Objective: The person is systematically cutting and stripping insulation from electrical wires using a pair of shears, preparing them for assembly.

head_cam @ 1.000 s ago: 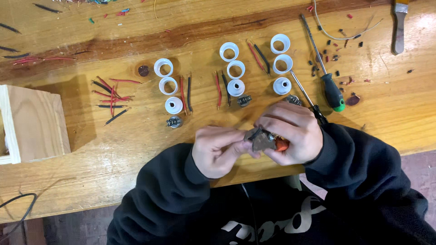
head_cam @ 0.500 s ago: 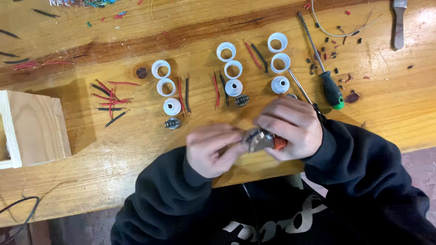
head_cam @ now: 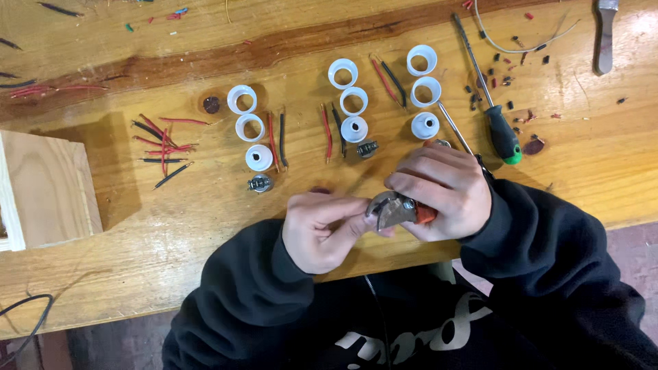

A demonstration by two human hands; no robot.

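Note:
My right hand [head_cam: 442, 188] grips a pair of orange-handled pliers [head_cam: 397, 209], jaws pointing left. My left hand [head_cam: 322, 226] pinches something small right at the jaws; it is too small to name. Both hands hover over the near edge of the wooden workbench [head_cam: 205, 205]. Beyond them lie three columns of white plastic rings [head_cam: 250, 128], [head_cam: 353, 101], [head_cam: 425, 89], each with a small metal part below it [head_cam: 260, 183], [head_cam: 368, 149]. Short red and black wires [head_cam: 274, 140] lie beside the columns.
A green-and-black screwdriver [head_cam: 500, 130] lies right of the rings, with bits of wire insulation around it. A pile of cut red and black wires [head_cam: 164, 147] sits at the left. A pale wooden box [head_cam: 41, 188] stands at the left edge. A metal tool [head_cam: 604, 34] lies top right.
Both hands with the pliers have shifted slightly; the view has drifted a little. The parts on the bench have not moved.

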